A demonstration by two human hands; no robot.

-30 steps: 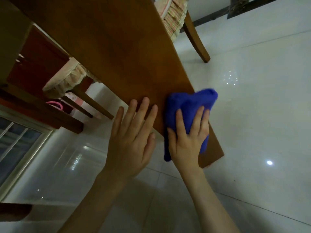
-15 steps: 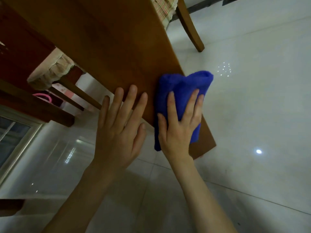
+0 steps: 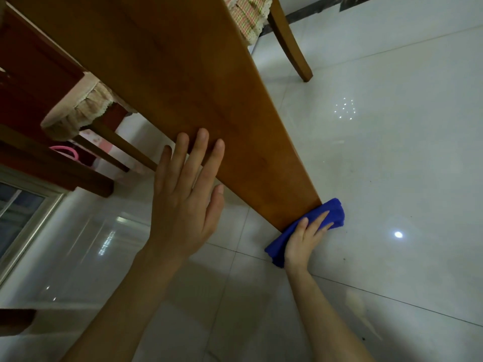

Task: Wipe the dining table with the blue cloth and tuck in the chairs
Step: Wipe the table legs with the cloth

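Note:
The brown wooden panel of the dining table (image 3: pixel 196 87) runs from the top left down to the floor. My right hand (image 3: pixel 304 240) presses the blue cloth (image 3: pixel 333 212) against the panel's lower end, right at the floor tiles. My left hand (image 3: pixel 185 202) lies flat with spread fingers on the panel's near edge, higher up, holding nothing. A chair with a frilled beige cushion (image 3: pixel 75 113) stands under the table at left. Another chair with a checked cushion (image 3: pixel 251 17) and a curved wooden leg (image 3: pixel 292 45) stands at the top right.
Glossy white floor tiles (image 3: pixel 392 165) spread to the right and below. A pink ring-shaped object (image 3: pixel 65 152) lies under the left chair. A window frame (image 3: pixel 28 218) sits at the lower left, dark wooden rails (image 3: pixel 52 173) above it.
My right hand slid the blue cloth down the wooden panel to its lower end at the floor. My left hand stayed flat on the panel's edge.

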